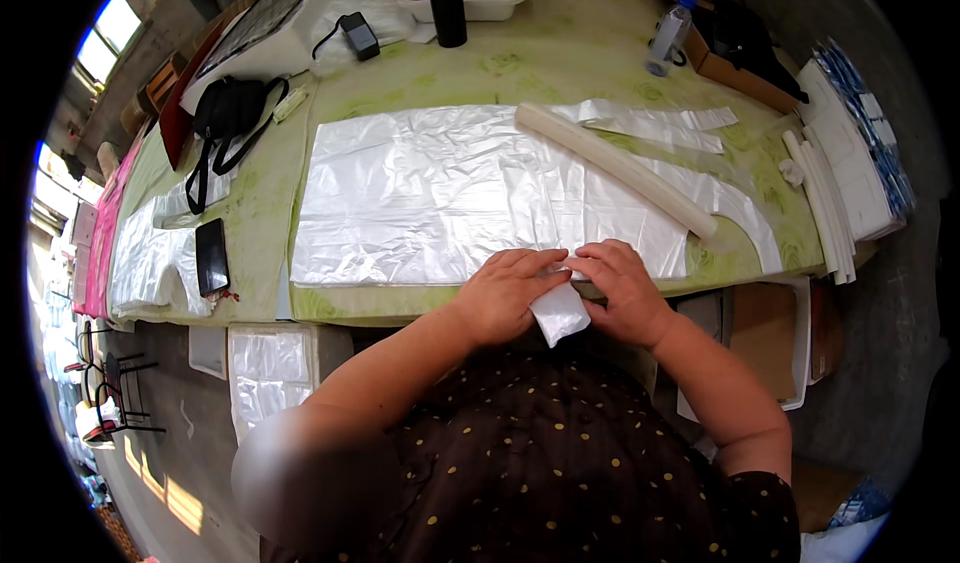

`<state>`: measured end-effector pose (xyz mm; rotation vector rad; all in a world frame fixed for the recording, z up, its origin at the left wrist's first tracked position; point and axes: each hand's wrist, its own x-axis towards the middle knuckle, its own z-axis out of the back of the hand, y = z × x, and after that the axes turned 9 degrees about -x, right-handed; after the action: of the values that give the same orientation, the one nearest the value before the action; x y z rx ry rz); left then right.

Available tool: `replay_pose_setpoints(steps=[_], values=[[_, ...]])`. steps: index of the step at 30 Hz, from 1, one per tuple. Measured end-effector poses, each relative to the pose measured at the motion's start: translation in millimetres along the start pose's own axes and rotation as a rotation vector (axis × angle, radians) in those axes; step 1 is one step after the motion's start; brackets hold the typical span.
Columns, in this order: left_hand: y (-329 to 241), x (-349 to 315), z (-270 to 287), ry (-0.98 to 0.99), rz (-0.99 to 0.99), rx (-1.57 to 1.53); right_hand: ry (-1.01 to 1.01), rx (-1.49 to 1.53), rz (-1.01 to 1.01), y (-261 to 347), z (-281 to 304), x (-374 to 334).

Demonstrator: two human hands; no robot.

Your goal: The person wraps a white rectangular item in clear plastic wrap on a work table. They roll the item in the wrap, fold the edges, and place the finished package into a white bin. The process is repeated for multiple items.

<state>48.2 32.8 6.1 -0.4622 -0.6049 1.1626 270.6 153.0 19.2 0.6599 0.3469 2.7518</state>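
At the near edge of the surface (520, 68), close to the person's body, both hands meet over a small folded white plastic bundle (560, 315) that hangs just past the edge. The left hand (503, 293) lies curled on the bundle's top, fingers pointing toward 2 o'clock; the right hand (622, 288) presses from the other side, fingers bent and touching the left ones. Whether either truly pinches the film or only holds it flat is hard to tell, since the fingertips hide the contact.

The bundle looks thin, light, limp and slippery; it would probably unfold if let go, so a pinch across the folded layers near its upper end seems the surest hold.

Just beyond, toward 12 o'clock, lies a wide stack of flat white plastic sheets (430, 193), crinkled and glossy. A long pale roll (615, 168) rests slantwise across it toward 1 o'clock. Farther at 10 o'clock are a dark phone (211, 256) and a black bag (228, 111).
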Motion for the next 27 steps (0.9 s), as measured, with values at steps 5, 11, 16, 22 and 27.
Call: replay_pose_setpoints(steps=[5, 11, 16, 22, 27], values=[[2.2, 2.7, 0.5, -0.217, 0.000, -0.260, -0.124, 0.227, -0.055, -2.1, -18.7, 30.0], [1.9, -0.3, -7.7, -0.470, 0.351, -0.714, 0.154, 0.507, -0.638, -3.0, -26.8, 65.9], [3.9, 2.7, -5.9, -0.518, 0.298, -0.615, 0.308, 0.307, -0.758, -10.2, -30.5, 91.4], [5.1, -0.1, 5.5, -0.416, 0.315, -0.652, 0.384, 0.224, -0.800, -13.7, -35.3, 103.0], [-12.8, 6.3, 36.0, -0.146, 0.432, -0.139, 0.370, 0.174, -0.815, -15.1, -41.0, 102.4]])
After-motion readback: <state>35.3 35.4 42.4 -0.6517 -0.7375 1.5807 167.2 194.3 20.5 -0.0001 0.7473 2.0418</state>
